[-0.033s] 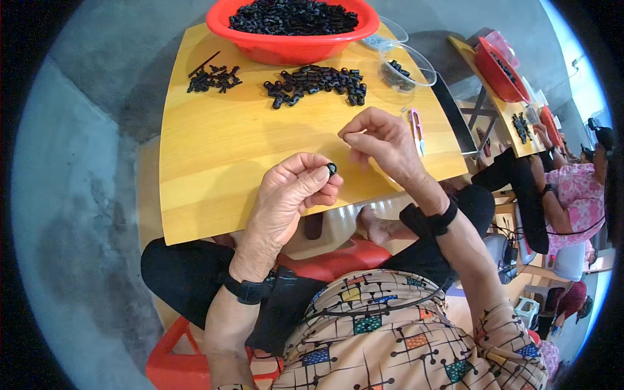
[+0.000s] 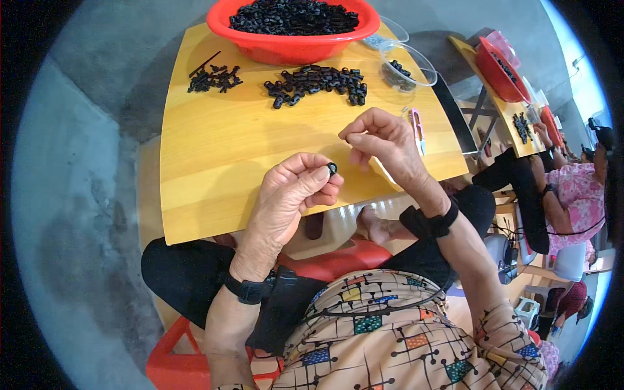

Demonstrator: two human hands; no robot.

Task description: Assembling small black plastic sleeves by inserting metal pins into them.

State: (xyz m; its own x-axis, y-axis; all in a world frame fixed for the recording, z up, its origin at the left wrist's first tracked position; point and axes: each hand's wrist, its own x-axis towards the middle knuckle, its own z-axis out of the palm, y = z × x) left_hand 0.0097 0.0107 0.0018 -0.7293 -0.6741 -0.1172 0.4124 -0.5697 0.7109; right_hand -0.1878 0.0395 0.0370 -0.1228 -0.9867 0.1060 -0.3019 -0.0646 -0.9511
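Observation:
My left hand [image 2: 292, 192] pinches a small black plastic fitting [image 2: 333, 168] between thumb and fingers, its round open end showing. To the right and a little higher, my right hand [image 2: 383, 143] is raised above the table with thumb and forefinger pressed together. Whatever lies in that pinch is too small to make out. The two hands are apart. Beyond them on the yellow table [image 2: 214, 149] lies a pile of black tubular fittings [image 2: 318, 83]. A smaller heap of thin black plastic pieces [image 2: 218, 79] sits to its left.
A red basin [image 2: 292, 49] full of black pieces stands at the far edge. A clear plastic tub [image 2: 416, 68] holds more black parts. Pink-handled thread snips [image 2: 417, 130] lie right of my right hand. Another table [image 2: 487, 78] and a seated person [image 2: 572, 195] are at right.

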